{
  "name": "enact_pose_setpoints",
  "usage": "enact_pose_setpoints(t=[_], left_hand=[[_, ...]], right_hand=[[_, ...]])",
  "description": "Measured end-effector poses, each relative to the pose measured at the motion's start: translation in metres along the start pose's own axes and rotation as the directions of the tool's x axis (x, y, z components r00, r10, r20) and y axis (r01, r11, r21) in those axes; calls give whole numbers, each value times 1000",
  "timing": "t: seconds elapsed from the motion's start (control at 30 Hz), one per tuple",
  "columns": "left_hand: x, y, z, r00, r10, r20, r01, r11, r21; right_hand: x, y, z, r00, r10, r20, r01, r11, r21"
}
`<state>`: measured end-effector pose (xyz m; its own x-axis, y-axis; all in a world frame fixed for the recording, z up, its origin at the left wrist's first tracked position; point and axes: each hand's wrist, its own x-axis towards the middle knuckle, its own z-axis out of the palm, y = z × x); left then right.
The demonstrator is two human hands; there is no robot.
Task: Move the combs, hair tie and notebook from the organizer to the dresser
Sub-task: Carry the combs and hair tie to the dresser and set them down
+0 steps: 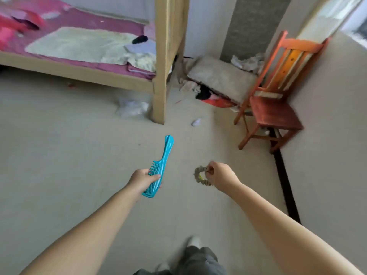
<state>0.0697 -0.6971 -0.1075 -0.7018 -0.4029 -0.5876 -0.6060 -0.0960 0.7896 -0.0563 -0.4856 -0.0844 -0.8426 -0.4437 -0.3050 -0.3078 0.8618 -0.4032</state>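
Nearest to me, at the bottom edge, I am seeing grey trousers and one pale shoe (193, 241) stepping over the bare beige floor (59, 155), blurred as if in stride. Two bare forearms are reaching forward.

The left hand (142, 178) is closing thumb and fingers around the toothed end of one bright blue plastic comb with a long handle (159, 167), the handle pointing away from me. The right hand (220, 176) is pinching one olive-grey fabric hair tie (201, 175) between fingertips, so the loop is dangling free. Carrying one item per hand looks to me like a way of making fewer trips.

I am counting one comb and one hair tie; no notebook, organizer or dresser is showing, so both items seem to be in transit.

Farther off, one orange-red wooden chair (276, 108) is standing at right, and one pale wooden bed frame with pink bedding (160, 76) at left, with scattered clothes between them.
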Motion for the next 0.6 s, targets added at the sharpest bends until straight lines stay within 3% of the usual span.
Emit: enact_pose_setpoints(t=[0.27, 0.47, 0.6], left_hand=[[39, -37, -180, 935, -123, -333, 45, 971, -233], [76, -41, -309, 827, -279, -487, 72, 913, -402], [86, -43, -400, 726, -341, -597, 5, 871, -492]], right_hand=[[124, -202, 89, 918, -281, 281, 290, 957, 8], [214, -366, 141, 808, -425, 407, 429, 899, 86], [262, -487, 178, 702, -500, 507, 499, 853, 150]])
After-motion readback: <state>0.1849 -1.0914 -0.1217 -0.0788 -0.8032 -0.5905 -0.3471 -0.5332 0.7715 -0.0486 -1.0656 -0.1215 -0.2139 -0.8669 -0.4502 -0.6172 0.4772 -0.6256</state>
